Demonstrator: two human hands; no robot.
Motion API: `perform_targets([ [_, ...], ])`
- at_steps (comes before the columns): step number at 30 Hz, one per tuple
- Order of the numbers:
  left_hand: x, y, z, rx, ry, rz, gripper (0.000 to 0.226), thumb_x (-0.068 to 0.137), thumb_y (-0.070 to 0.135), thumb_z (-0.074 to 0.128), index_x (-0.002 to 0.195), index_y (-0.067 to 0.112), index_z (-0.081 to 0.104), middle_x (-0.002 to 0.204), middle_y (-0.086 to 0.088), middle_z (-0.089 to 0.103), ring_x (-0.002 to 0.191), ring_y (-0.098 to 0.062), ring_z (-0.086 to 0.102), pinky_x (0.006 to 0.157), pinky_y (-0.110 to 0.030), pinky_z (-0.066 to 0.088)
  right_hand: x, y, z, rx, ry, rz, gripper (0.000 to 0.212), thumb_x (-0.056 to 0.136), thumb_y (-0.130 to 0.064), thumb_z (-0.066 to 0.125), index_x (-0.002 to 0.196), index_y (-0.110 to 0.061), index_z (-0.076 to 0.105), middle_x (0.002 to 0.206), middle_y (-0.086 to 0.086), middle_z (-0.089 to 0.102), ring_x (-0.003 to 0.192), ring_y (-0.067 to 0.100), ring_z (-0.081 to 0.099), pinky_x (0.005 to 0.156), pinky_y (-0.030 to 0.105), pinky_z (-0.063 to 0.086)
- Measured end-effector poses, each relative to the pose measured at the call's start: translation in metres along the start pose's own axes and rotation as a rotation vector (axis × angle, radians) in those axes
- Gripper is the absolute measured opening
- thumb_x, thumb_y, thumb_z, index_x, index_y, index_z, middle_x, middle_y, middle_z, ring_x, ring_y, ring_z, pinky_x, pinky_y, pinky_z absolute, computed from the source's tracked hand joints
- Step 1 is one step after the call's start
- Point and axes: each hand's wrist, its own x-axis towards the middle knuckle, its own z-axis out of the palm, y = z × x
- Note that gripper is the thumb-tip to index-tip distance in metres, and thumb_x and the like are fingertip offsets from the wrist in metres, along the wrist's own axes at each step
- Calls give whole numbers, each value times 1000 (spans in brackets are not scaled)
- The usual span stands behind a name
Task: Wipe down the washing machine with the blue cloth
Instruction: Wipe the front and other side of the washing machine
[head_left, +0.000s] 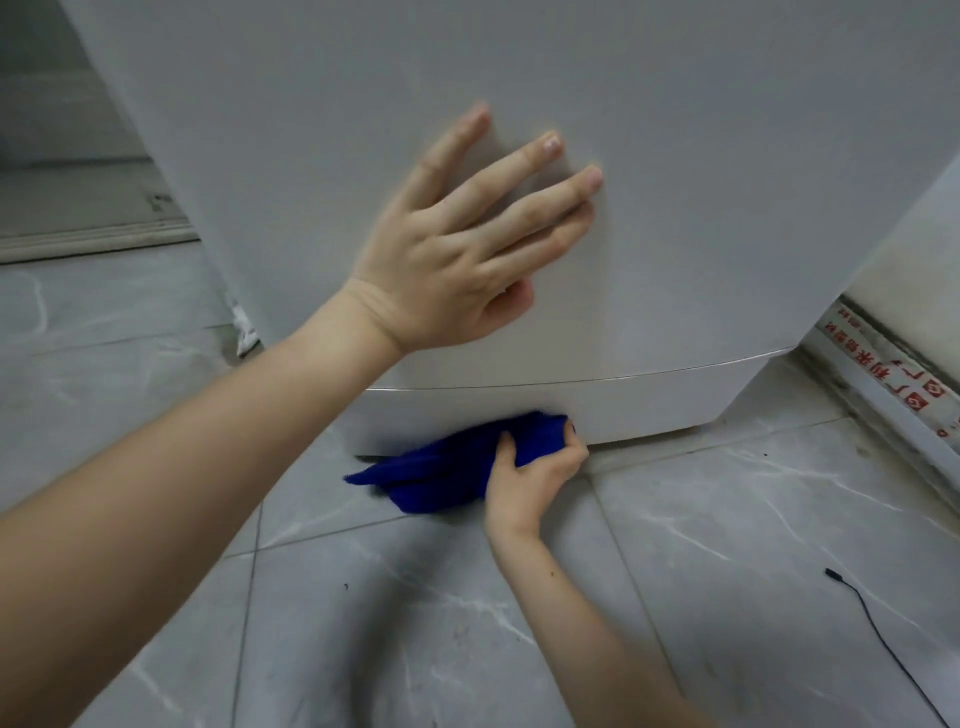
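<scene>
The right hand (535, 470) grips the cloth (441, 465) at the washer (675, 156) base; the left hand (457, 244) presses flat, fingers spread. Wiping appears near its end.

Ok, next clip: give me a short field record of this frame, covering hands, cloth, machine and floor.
left hand: flat, fingers spread, resting on the washing machine front panel
right hand: grips the blue cloth
cloth position: bunched against the machine's base strip, low, by the floor
floor: grey marbled tiles
other: thin black cable on the floor at right
</scene>
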Motion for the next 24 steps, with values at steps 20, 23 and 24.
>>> perform_targets([
  [20,-145,-77,-52,-25,-167,40,58,91,31,67,144,15,51,149,2,48,139,-22,43,111,-44,41,-84,-16,75,134,-23,187,61,79,-5,80,128,-3,42,130,10,47,119,26,53,105,33,45],
  [23,-147,-78,-55,-37,-187,32,56,93,31,65,145,15,51,150,3,47,140,-21,42,113,-42,38,-100,-13,81,157,-79,267,62,79,-5,80,127,-4,41,129,15,50,117,29,56,100,32,47],
  [24,-147,-80,-55,-44,-190,42,55,94,31,64,145,15,51,150,3,47,140,-21,42,114,-42,38,-103,-17,85,170,-107,250,61,80,-7,80,127,-7,42,129,12,51,116,25,56,97,27,47],
])
